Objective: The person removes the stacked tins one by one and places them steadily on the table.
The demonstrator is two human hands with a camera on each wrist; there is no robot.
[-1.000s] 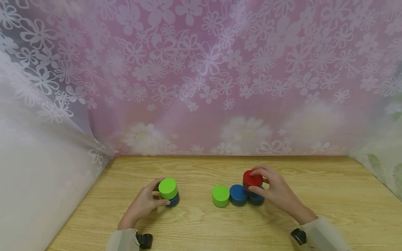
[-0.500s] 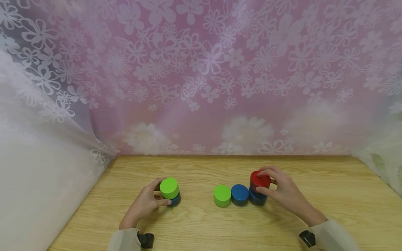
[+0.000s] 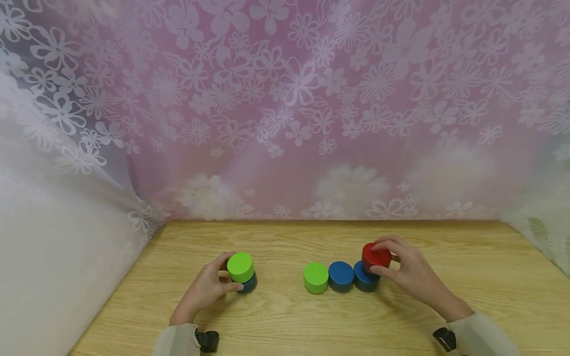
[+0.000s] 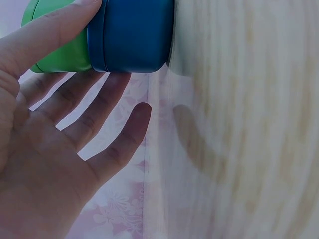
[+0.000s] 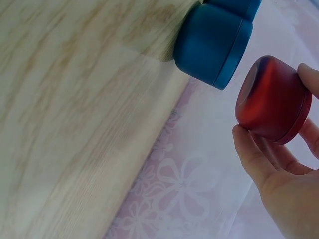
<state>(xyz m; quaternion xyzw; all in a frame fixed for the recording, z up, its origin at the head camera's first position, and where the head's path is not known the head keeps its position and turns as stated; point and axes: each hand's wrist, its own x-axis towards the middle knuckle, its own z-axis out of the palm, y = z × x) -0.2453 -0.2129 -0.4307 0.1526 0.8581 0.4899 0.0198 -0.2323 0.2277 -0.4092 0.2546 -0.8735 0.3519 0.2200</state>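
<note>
On the left of the table, a green round lidded tin [image 3: 240, 267] stands on a blue tin [image 4: 134, 37]. My left hand [image 3: 208, 283] holds this stack, the thumb on the near side around the seam between the two tins and fingers behind. In my right hand [image 3: 407, 269] is a red lidded tin [image 5: 273, 99], pinched between thumb and fingers. It hangs tilted in the right wrist view, with a gap between it and the right-hand blue tin [image 3: 366, 278]. A middle blue tin [image 3: 341, 277] and a second green tin [image 3: 315, 278] continue that row leftward.
The wood-grain table [image 3: 285, 326] runs back to a pink flowered curtain [image 3: 285, 123]. A whitish sheet [image 3: 58, 247] hangs along the left side. Black straps with small devices sit at both wrists, below beige sleeves [image 3: 177, 341].
My right hand has carried the red tin to the right, from above the two blue tins to over the right edge of the right-hand one. The left hand keeps its place at the stack.
</note>
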